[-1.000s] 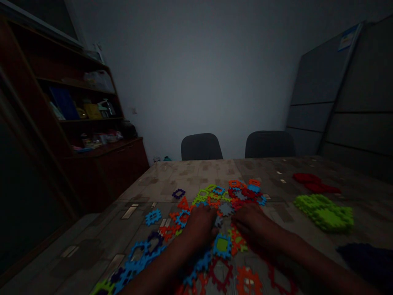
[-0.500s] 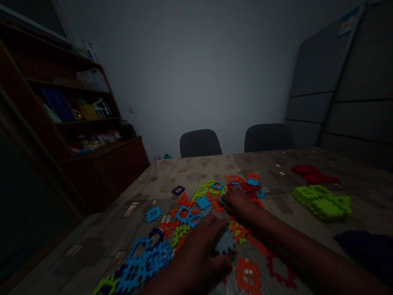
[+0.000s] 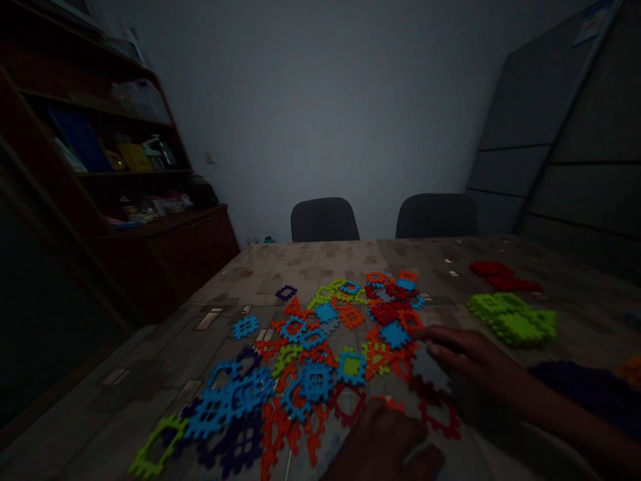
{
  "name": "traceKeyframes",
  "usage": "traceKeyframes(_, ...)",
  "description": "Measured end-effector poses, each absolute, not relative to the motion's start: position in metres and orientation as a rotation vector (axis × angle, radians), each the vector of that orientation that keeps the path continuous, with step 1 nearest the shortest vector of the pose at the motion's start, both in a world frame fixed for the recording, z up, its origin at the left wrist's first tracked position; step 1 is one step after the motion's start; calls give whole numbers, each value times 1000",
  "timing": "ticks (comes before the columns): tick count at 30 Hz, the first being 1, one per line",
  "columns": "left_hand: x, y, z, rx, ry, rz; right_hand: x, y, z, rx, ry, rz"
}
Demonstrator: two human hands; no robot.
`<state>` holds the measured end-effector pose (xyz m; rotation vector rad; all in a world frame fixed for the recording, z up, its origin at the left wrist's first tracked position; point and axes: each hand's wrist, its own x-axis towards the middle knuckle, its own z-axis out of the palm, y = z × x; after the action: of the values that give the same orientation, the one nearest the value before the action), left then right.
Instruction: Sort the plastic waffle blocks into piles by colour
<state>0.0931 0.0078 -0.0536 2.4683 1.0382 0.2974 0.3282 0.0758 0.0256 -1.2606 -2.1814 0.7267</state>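
Observation:
My right hand pinches a flat grey interlocking plastic piece with toothed edges, just right of the scattered heap. My left hand is low over the near side of the pile, thumb and fingers apart with nothing visible between them. An orange piece shows just beyond its fingers. Around both hands lie toothed pieces: a blue square, a red frame, a blue window piece and a dark purple one.
Sorted stacks stand at the right: red pieces, lime green pieces and dark purple pieces, the last partly behind my right forearm. Two dark chairs are beyond the patterned table. A wooden shelf unit stands at the left.
My right hand has moved from the far pile towards me and right, and now holds a grey piece. My left hand has drawn back nearer, and the grey piece beside it is no longer there.

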Motion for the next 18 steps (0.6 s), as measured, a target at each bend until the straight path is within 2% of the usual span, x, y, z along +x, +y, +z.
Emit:
traceKeyframes(3,49,13,-21,2503,836,537,331,34,20,-1293,-2091,841)
traceKeyframes(6,20,11,-4,2288,1045,680,321,4,6,-1268,-2145,849)
traceKeyframes(12,10,4,-28,2377,942,742,310,3,-15,-1181,-2300,691)
traceKeyframes(18,45,9,-51,2637,890,451,326,51,13,-1245,-2298,597)
